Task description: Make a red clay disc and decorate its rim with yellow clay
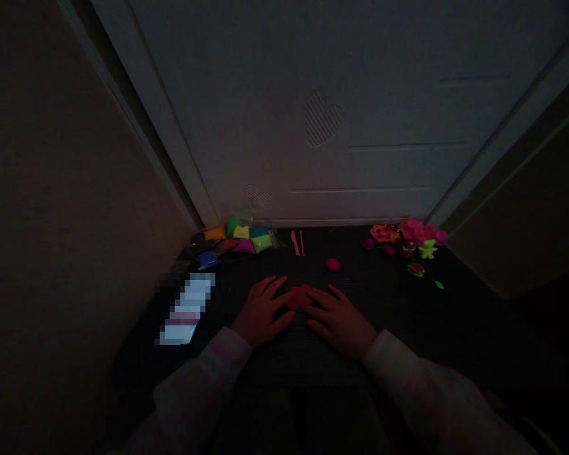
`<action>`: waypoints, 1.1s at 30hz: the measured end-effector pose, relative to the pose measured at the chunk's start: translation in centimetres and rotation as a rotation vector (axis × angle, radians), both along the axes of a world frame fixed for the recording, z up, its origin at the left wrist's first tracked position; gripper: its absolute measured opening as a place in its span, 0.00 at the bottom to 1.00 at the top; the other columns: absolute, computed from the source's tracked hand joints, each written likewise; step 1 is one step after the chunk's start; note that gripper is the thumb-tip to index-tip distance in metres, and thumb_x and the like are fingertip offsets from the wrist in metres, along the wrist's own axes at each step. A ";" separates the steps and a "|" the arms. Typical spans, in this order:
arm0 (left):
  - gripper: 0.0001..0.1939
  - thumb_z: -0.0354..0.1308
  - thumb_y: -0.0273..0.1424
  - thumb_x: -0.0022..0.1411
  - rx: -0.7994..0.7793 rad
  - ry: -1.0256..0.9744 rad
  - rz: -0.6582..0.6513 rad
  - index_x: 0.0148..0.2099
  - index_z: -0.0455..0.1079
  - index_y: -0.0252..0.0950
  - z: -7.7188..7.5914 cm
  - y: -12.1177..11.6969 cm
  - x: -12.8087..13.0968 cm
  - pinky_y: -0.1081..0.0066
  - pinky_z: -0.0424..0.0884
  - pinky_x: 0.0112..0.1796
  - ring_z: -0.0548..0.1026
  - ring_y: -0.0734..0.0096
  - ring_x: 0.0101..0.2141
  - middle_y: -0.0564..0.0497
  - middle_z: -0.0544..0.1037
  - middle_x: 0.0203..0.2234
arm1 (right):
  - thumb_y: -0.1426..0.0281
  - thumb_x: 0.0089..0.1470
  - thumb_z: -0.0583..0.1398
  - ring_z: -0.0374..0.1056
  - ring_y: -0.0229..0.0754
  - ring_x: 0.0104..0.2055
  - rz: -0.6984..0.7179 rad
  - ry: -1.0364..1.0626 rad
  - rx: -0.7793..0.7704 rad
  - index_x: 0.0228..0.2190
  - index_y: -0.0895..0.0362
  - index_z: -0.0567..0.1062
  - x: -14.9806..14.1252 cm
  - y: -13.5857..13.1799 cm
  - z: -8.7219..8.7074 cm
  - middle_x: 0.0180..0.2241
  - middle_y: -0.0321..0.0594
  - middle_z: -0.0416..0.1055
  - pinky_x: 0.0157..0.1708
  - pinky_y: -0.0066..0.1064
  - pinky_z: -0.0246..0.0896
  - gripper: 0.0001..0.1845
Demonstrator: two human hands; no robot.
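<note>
The right hand [342, 322] hides one edge of a red piece [298, 296] beneath its fingertips. Square blocks blur a bright rectangle [192, 306]. Both sleeves [206, 373] are cut off below. A brownish trinket [415, 270] is too small to tell.

Single view from head height, looking over the near edge of the table [303, 357], facing forward and down across to its far edge and up the pale panel [260, 120] behind. Near enough to show left hand [264, 313] and right hand [342, 320] clearly, wide enough to include both far corners.
</note>
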State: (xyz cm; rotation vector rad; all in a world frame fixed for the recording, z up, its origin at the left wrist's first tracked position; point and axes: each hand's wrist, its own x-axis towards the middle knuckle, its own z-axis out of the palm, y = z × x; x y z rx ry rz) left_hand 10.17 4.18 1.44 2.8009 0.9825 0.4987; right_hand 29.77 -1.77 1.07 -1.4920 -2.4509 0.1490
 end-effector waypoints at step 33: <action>0.21 0.42 0.41 0.55 0.072 0.057 0.053 0.52 0.54 0.46 0.0 -0.1 1.5 0.54 0.53 0.46 0.53 0.58 0.51 0.49 0.56 0.52 | 0.62 0.52 0.45 0.50 0.41 0.53 0.010 -0.007 -0.004 0.45 0.49 0.62 0.0 0.0 -0.1 0.52 0.40 0.53 0.51 0.46 0.39 0.19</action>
